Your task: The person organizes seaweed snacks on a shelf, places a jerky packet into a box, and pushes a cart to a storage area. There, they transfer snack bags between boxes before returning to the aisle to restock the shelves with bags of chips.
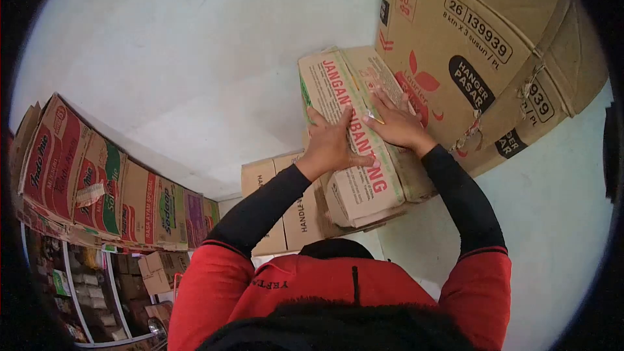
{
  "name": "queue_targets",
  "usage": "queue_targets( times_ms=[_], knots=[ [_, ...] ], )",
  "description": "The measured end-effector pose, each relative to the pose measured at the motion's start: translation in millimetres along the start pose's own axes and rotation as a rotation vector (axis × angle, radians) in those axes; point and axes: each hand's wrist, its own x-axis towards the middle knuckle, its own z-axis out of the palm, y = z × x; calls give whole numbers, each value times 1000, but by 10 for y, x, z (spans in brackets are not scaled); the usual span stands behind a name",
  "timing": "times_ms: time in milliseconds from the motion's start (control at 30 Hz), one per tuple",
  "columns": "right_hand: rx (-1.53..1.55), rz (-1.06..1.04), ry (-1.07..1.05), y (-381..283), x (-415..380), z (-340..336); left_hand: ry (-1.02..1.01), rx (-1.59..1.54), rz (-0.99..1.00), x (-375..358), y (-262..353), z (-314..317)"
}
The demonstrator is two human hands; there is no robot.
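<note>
A cardboard box [344, 183] printed "JANGAN DIBANTING" in red lies in front of me, with greenish tape along its top seam. My left hand [330, 142] rests on the printed top, thumb and fingers spread. Beside it, my right hand [398, 123] lies flat across the seam, fingers stretched out and pointing away from me. Neither hand is wrapped round anything. The box's far right side is close against a large brown carton [448, 19] marked "HANGER PASAR".
Another cardboard box [296, 205] sits lower, left of and partly under the printed one. On the left, a row of noodle cartons [140, 205] stands atop a shelf unit [71, 279] holding packets. A pale wall [195, 45] is behind.
</note>
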Motion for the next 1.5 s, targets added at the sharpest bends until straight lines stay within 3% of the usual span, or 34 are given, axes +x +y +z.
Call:
queue_targets(
  times_ms=[33, 100, 233, 300, 433, 500, 533, 600, 733, 800, 833, 900, 1133, 1300, 1400, 1433, 1467, 1500],
  knots=[
    [1, 0, -12, -13, 4, 72, -8, -6, -8, -2, 11, 3],
    [-45, 4, 154, -26, -5, 209, 2, 15, -37, -5, 31, 24],
    [58, 35, 59, 138, -1, 121, 74, -63, -19, -34, -11, 71],
    [184, -259, 124, 472, 80, 235, 131, -51, -22, -49, -49, 104],
    [260, -248, 49, 613, 224, 210, 82, -114, -18, -25, -158, 78],
    [730, -238, -189, 666, 300, 110, 55, -263, 64, -17, -232, 78],
    [731, -237, -194, 612, 259, 109, 53, -265, 60, -34, -232, 61],
    [440, -221, -28, 467, 156, 109, 1, -283, -4, -43, -197, 12],
    [388, -207, -34, 480, 261, 116, -5, -273, 26, -24, -206, 25],
    [1055, -218, -247, 552, 357, 121, 10, -251, 19, -29, -199, 9],
    [1055, -217, -249, 517, 342, 97, 9, -252, 17, -26, -192, 1],
    [511, -98, -103, 397, 275, 33, -12, -279, 21, -24, -176, -15],
    [282, -156, -17, 296, 276, 130, 17, -255, 39, -19, -143, -8],
    [65, 96, 107, -112, 143, 146, -19, -162, -71, -15, -88, -31],
    [-46, 15, 224, 37, 287, 346, 49, -193, -24, -22, -91, 8],
    [0, -167, 323, 300, 496, 590, 65, -158, -73, -44, -65, 30],
    [-6, -279, 363, 262, 348, 408, 146, -108, -79, -70, -32, 94],
    [137, -334, 316, 379, 358, 355, 234, -53, -91, -82, 18, 117]
  ],
)
